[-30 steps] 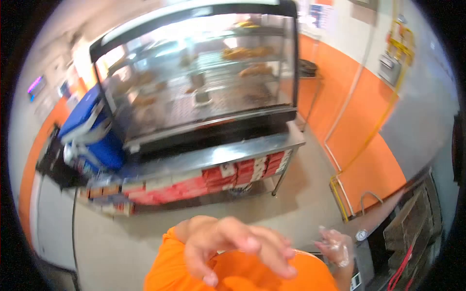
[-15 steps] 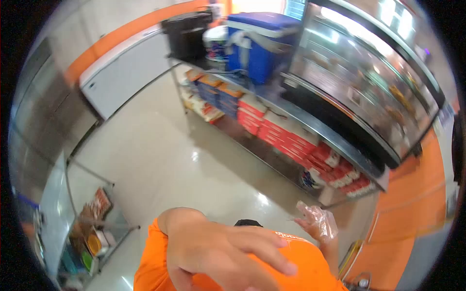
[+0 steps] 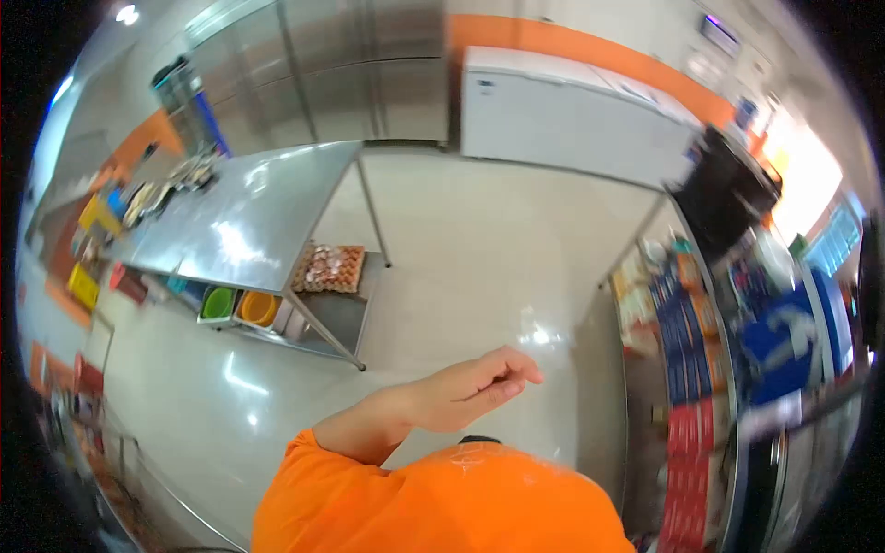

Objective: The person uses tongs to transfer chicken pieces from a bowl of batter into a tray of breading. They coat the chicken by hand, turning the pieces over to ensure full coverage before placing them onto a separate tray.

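My left hand [image 3: 475, 392] is raised in front of my orange shirt [image 3: 442, 498], above the tiled floor. Its fingers curl loosely together beside the thumb, and I see nothing in them. The hand is bare and touches no object. My right hand is out of view. Nearest on the left is a steel table [image 3: 249, 207]; on its lower shelf lie a tray of eggs [image 3: 334, 269], a green container [image 3: 218, 302] and an orange one [image 3: 259, 309].
To the right runs a rack with stacked red boxes [image 3: 690, 433] and blue boxes [image 3: 682, 346]. On top stand a blue cool box [image 3: 774, 341] and a black bin-like container [image 3: 728, 189]. A white chest freezer [image 3: 553, 115] and steel cabinets [image 3: 369, 83] line the back.
The view has swung left, bringing the steel table forward and the glass display case mostly out. My left hand has gone from spread to curled. My right hand, in a clear plastic glove, has left view.
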{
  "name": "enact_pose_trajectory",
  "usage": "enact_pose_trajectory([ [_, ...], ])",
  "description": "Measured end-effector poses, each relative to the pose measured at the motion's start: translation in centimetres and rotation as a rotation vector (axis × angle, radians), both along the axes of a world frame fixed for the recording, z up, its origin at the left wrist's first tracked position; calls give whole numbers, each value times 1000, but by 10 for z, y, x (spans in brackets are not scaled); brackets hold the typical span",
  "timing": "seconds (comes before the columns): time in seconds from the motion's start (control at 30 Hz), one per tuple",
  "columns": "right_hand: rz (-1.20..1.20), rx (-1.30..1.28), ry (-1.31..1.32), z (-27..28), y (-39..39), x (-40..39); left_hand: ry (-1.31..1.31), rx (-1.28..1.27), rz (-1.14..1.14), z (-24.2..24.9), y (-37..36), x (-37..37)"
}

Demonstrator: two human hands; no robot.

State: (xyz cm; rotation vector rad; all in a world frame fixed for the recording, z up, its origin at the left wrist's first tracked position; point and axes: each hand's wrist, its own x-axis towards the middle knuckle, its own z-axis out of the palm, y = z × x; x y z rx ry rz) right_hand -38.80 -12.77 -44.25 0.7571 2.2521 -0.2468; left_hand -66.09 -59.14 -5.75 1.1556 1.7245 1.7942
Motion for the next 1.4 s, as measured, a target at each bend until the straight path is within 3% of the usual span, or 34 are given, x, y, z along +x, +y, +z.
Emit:
enact_pose_trajectory([
  [0.07,92,48,-32,2,2,-78,127,-53,148,-5,-21,-43],
  [0.17,251,100,-52,2,8,-213,-104,-247,331,-27,-46,-116],
  [0.27,380,145,-46,5,20,-346,-95,-392,521,-68,-62,-179],
  [0.47,880,314,140,49,11,-642,-351,-369,795,-106,-87,-259],
  [0.5,886,284,241,67,-18,-708,-322,-393,910,-120,-95,-273],
  [0.57,367,-50,430,114,-101,-848,-257,-425,1147,-145,-120,-298],
  [0.6,852,-24,700,90,-118,-917,-310,-392,1244,-145,-130,-309],
  [0.63,1408,179,1003,13,-115,-1023,-357,-361,1340,-142,-142,-320],
  [0.7,867,-696,960,111,-240,-1054,-464,-334,1468,-130,-165,-351],
  [0.77,779,-854,832,135,-325,-1084,-581,-347,1522,-116,-191,-392],
  [0.8,1374,-53,1221,70,-340,-1115,-575,-403,1527,-116,-207,-420],
  [0.87,1587,337,988,47,-377,-1152,-568,-474,1532,-122,-235,-490],
  [0.9,1265,-197,519,90,-400,-1129,-437,-426,1502,-133,-249,-532],
  [0.97,1129,-178,179,107,-401,-1138,-255,-374,1338,-142,-260,-628],
  [1.0,1205,-276,265,-9,-337,-1190,-242,-361,1184,-132,-257,-678],
  [1.1,1045,65,293,-55,-234,-1215,-245,-347,754,-118,-229,-818],
  [1.13,1400,222,245,-141,-158,-1244,-153,-401,604,-112,-221,-858],
  [1.17,1040,173,161,-84,-191,-1241,-62,-451,450,-108,-217,-894],
  [1.27,813,137,67,-43,-250,-1315,18,-601,204,-100,-226,-987],
  [1.4,730,45,101,-28,-325,-1459,-110,-604,480,-141,-282,-1095],
])
